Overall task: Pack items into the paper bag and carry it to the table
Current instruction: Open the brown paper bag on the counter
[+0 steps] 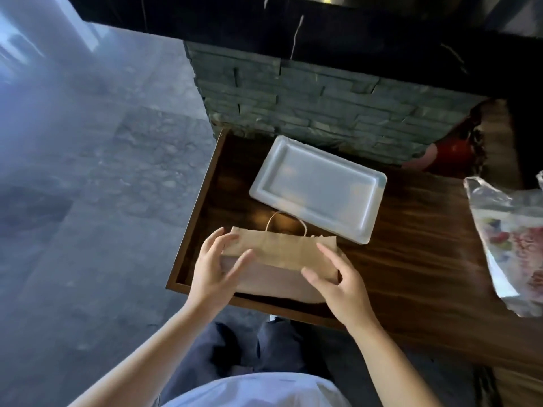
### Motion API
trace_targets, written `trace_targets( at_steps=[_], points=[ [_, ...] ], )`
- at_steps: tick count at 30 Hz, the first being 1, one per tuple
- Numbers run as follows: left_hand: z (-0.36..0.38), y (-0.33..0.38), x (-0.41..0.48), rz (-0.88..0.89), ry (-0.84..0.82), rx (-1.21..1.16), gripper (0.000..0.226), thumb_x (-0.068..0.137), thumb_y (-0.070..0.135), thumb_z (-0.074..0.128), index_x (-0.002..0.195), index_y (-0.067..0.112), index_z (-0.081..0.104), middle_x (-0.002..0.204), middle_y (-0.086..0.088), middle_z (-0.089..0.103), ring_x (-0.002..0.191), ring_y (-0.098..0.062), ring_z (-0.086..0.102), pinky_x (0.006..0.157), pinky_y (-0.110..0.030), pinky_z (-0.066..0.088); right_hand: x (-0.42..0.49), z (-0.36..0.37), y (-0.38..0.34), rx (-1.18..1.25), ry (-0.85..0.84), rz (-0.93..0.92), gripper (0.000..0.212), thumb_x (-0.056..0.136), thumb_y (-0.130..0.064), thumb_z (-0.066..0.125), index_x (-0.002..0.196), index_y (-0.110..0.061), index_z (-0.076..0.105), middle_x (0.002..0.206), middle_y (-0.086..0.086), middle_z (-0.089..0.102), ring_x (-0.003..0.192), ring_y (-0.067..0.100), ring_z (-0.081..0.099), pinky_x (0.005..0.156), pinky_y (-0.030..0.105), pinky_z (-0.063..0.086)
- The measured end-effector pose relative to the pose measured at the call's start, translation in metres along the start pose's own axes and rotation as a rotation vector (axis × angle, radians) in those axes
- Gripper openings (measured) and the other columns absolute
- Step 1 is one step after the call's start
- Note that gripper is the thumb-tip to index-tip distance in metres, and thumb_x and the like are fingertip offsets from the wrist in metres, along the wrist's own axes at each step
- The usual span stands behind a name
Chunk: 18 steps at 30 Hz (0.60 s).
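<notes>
Wooden table [411, 230]: one paper bag [279, 251], two hands.

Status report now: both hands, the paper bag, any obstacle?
Left hand and right hand open, fingers on paper bag. Bag flat, folded, nothing packed. White tray just behind; no obstacle.

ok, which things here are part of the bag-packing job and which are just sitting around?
In the job:
- paper bag, folded flat, left hand and right hand at its ends
- white lidded container, likely item to pack

Lying about:
- clear plastic bag, at the right edge
- red object, by the stone wall
</notes>
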<state>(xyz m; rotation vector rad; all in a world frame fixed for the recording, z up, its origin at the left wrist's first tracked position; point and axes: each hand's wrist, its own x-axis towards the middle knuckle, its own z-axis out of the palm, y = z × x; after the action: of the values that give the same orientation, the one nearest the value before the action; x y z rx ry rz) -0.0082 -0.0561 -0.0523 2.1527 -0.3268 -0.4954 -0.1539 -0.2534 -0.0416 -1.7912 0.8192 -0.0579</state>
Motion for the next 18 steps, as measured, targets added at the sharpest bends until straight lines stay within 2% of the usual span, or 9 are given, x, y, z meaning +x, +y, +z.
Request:
trace_targets(
  at_steps=[2, 4, 6, 8, 10, 12, 14, 16, 18],
  points=[
    [0.006, 0.008, 0.003, -0.157, -0.032, -0.165, 0.051, 0.084, 0.048, 0.067, 0.131, 0.038, 0.051, 0.134, 0.009, 0.056, 0.115, -0.008, 0.058, 0.091, -0.029, 0.054, 0.006, -0.008, -0.004, 0.067, 0.025, 0.002, 0.063, 0.087, -0.034, 0.072, 0.144, -0.039, 0.046, 0.141, -0.03, 0.047, 0.127, -0.02, 0.04, 0.099, 0.003, 0.036],
    [0.008, 0.016, 0.011, -0.24, -0.049, -0.268, 0.063, 0.084, 0.035, 0.072, 0.139, 0.036, 0.044, 0.127, 0.008, 0.06, 0.105, -0.011, 0.064, 0.081, -0.026, 0.056, 0.012, -0.016, -0.007, 0.077, 0.067, 0.018, 0.073, 0.089, -0.026, 0.072, 0.15, -0.038, 0.034, 0.136, -0.038, 0.04, 0.115, -0.034, 0.036, 0.091, -0.005, 0.034],
    [0.007, 0.021, 0.023, -0.232, -0.059, -0.269, 0.067, 0.083, 0.023, 0.074, 0.142, 0.032, 0.043, 0.125, 0.008, 0.06, 0.099, -0.011, 0.066, 0.076, -0.025, 0.058, 0.018, -0.021, -0.011, 0.054, 0.116, 0.027, 0.07, 0.088, -0.015, 0.072, 0.148, -0.033, 0.04, 0.133, -0.032, 0.047, 0.115, -0.026, 0.046, 0.091, 0.001, 0.041],
    [0.004, 0.026, 0.036, -0.18, -0.089, -0.246, 0.059, 0.083, 0.015, 0.073, 0.136, 0.028, 0.052, 0.121, 0.004, 0.064, 0.094, -0.01, 0.066, 0.069, -0.022, 0.056, 0.02, -0.021, -0.015, 0.016, 0.198, 0.002, 0.056, 0.088, -0.009, 0.071, 0.138, -0.026, 0.056, 0.134, -0.013, 0.059, 0.12, 0.0, 0.057, 0.099, 0.024, 0.051],
    [0.001, 0.034, 0.048, -0.125, -0.104, -0.223, 0.043, 0.084, 0.012, 0.072, 0.124, 0.022, 0.061, 0.122, -0.001, 0.064, 0.095, -0.013, 0.066, 0.069, -0.026, 0.057, 0.016, -0.016, -0.019, -0.003, 0.29, -0.041, 0.044, 0.087, -0.003, 0.071, 0.126, -0.024, 0.065, 0.128, -0.006, 0.062, 0.117, 0.006, 0.058, 0.101, 0.034, 0.052],
    [-0.003, 0.045, 0.055, -0.039, -0.087, -0.174, 0.033, 0.082, 0.013, 0.075, 0.113, 0.017, 0.066, 0.125, -0.002, 0.059, 0.104, -0.021, 0.063, 0.078, -0.038, 0.061, 0.008, -0.008, -0.026, 0.044, 0.377, -0.042, 0.04, 0.087, -0.001, 0.07, 0.118, -0.026, 0.069, 0.121, -0.006, 0.066, 0.113, 0.004, 0.06, 0.101, 0.033, 0.051],
    [-0.01, 0.057, 0.059, 0.108, -0.058, -0.089, 0.024, 0.08, 0.012, 0.077, 0.103, 0.017, 0.071, 0.125, 0.003, 0.059, 0.113, -0.023, 0.057, 0.083, -0.043, 0.059, 0.001, -0.006, -0.035, 0.089, 0.447, -0.052, 0.035, 0.088, -0.003, 0.07, 0.109, -0.031, 0.072, 0.109, -0.012, 0.071, 0.106, 0.001, 0.064, 0.096, 0.028, 0.053],
    [-0.021, 0.067, 0.06, 0.258, -0.077, -0.016, 0.014, 0.081, 0.011, 0.074, 0.089, 0.022, 0.072, 0.113, 0.016, 0.064, 0.11, -0.014, 0.056, 0.087, -0.037, 0.056, -0.005, -0.01, -0.043, 0.076, 0.485, -0.088, 0.03, 0.089, -0.005, 0.069, 0.096, -0.034, 0.073, 0.094, -0.02, 0.074, 0.098, -0.006, 0.066, 0.088, 0.02, 0.055],
    [-0.032, 0.075, 0.059, 0.397, -0.127, 0.026, 0.019, 0.083, 0.004, 0.068, 0.081, 0.023, 0.072, 0.104, 0.02, 0.068, 0.102, -0.005, 0.06, 0.085, -0.03, 0.056, -0.011, -0.022, -0.051, 0.019, 0.456, -0.176, 0.026, 0.09, -0.004, 0.067, 0.091, -0.029, 0.074, 0.089, -0.017, 0.075, 0.095, -0.005, 0.066, 0.082, 0.017, 0.055]
  ],
)
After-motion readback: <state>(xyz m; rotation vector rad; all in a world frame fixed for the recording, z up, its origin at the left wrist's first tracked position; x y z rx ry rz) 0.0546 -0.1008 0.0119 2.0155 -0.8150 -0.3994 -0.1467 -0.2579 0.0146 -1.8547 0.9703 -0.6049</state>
